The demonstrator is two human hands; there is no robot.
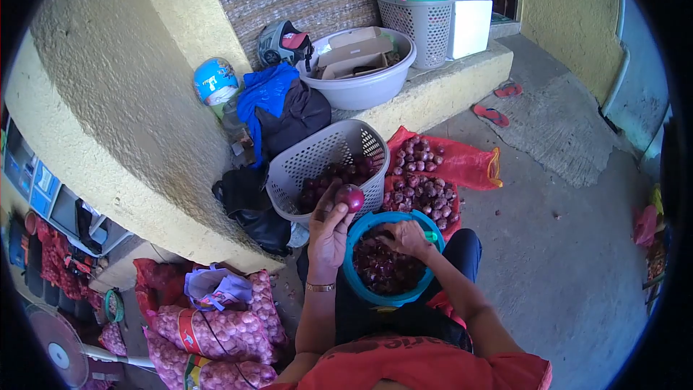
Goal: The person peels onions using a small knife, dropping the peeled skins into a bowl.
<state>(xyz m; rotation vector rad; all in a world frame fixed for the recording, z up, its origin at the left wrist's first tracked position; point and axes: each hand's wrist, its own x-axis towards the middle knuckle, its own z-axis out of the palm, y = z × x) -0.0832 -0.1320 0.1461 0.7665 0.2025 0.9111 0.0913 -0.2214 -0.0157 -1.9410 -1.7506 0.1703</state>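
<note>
A shiny red onion [350, 198] is held in the fingertips of my left hand [329, 235], above the near rim of a grey perforated basket [307, 161] with red onions in it. My right hand [408, 240] is over a teal basin [351, 274] full of dark onion skins [386, 269]. Its fingers are curled together above the skins, and whatever they hold, if anything, is hidden. Just beyond the basin, small onions [421, 195] lie on a red mesh sack [469, 166].
Mesh sacks of pink bulbs [216, 328] stand at lower left near a fan [59, 354]. Dark bags [249, 202] lie beside the wall. On the ledge are a large white tub [361, 92], a tall basket [433, 36] and a white box [469, 25]. Red slippers [491, 115] lie on the floor.
</note>
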